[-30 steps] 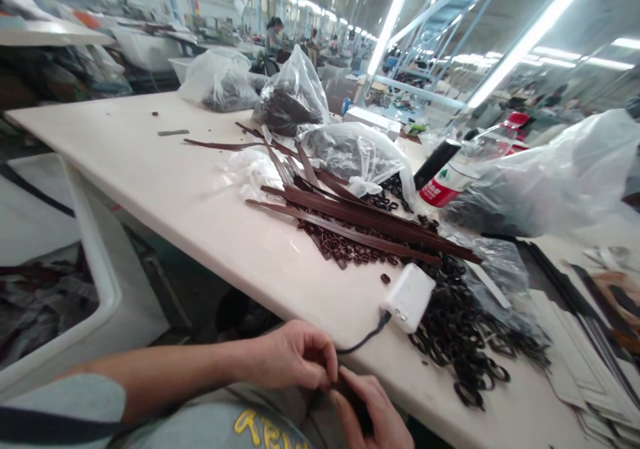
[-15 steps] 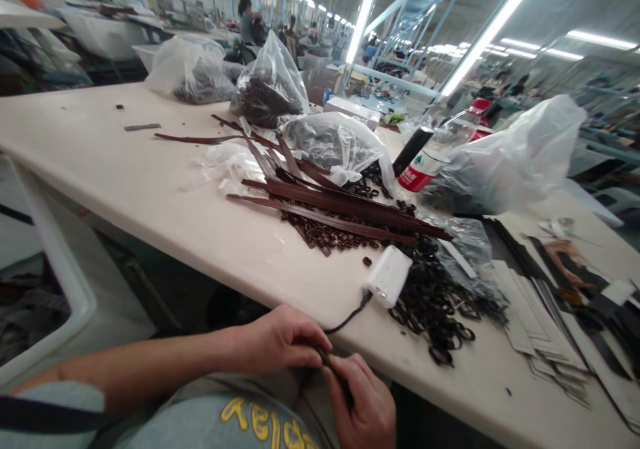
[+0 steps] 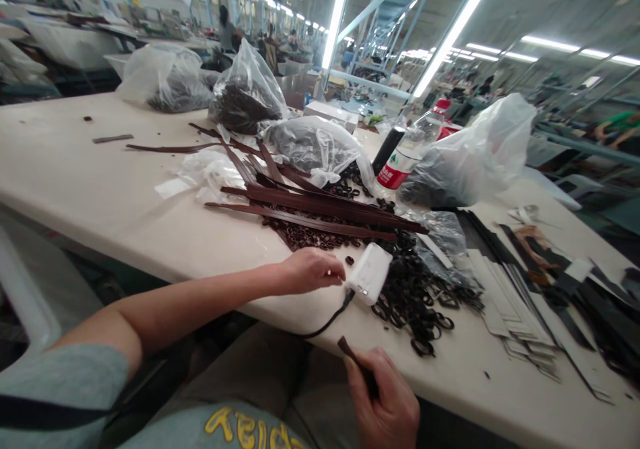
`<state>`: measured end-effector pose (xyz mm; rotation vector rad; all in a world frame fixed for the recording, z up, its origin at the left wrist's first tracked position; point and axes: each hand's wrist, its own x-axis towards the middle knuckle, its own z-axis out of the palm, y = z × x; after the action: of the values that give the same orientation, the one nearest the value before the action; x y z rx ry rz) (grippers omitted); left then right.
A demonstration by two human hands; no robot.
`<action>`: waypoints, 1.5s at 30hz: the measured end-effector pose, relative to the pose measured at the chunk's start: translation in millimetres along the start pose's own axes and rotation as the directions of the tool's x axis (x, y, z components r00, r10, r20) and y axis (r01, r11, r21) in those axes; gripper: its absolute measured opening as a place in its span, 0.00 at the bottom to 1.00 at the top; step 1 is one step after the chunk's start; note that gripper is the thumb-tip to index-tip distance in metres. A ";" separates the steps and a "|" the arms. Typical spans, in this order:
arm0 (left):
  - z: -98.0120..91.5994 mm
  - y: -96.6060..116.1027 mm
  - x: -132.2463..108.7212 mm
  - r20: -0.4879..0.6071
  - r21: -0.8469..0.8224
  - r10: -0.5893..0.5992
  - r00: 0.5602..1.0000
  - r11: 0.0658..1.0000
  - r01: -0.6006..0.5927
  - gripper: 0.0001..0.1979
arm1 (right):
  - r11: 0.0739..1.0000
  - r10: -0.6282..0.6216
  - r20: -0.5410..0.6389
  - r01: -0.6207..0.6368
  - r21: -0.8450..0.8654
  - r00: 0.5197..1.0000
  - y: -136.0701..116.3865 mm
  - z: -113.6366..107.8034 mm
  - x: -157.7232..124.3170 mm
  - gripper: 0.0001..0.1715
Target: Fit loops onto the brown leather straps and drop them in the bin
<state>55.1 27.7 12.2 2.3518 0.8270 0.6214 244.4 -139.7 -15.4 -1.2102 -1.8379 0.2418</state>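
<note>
My right hand [image 3: 384,396] is closed round a dark brown leather strap [image 3: 346,347], its end poking out past the thumb just off the table's front edge. Over the tabletop, my left hand [image 3: 313,270] is held with curled fingers; whatever may be between them is hidden. A single small dark loop [image 3: 349,260] lies just beyond its fingertips, beside a white box-shaped device [image 3: 370,272] with a black cable [image 3: 327,322]. Behind are long brown leather strips [image 3: 320,204] lying across a heap of small brown loops [image 3: 325,239]. Black loops [image 3: 425,302] are piled right of the device.
Clear plastic bags with dark pieces [image 3: 247,96] stand along the back of the table [image 3: 125,216]. A red-labelled bottle [image 3: 395,169] leans near a large plastic bag [image 3: 475,159]. Flat pale strips [image 3: 500,296] and black strips [image 3: 570,316] lie at the right. Other people are in the background.
My left hand has parted from my right and moved forward over the table towards the white device. My right hand keeps the strap, slightly farther right. The view has shifted.
</note>
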 end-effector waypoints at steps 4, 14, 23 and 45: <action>10.7 -18.0 49.5 0.085 0.379 -0.003 0.996 0.925 -0.029 0.10 | 0.999 0.043 -0.039 -0.043 0.007 0.998 7.0 3.9 -8.1 0.06; 30.2 -23.4 74.5 0.018 0.230 -0.062 0.998 0.971 0.057 0.08 | 0.998 0.039 -0.045 -0.041 -0.046 0.998 15.5 6.7 -10.1 0.04; 13.1 -4.7 1.4 0.027 -0.774 -0.344 0.939 0.587 0.238 0.13 | 0.995 0.060 -0.098 -0.067 -0.068 0.993 -2.8 -10.6 24.9 0.03; 33.6 35.9 -72.4 0.119 -0.978 -0.492 0.862 0.093 0.188 0.20 | 0.998 0.056 0.027 -0.057 0.019 0.998 -27.4 20.7 47.4 0.04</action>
<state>38.7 -56.2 -6.4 0.7835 0.6868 0.8742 205.4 -108.9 15.6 -1.2515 -1.8210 0.3083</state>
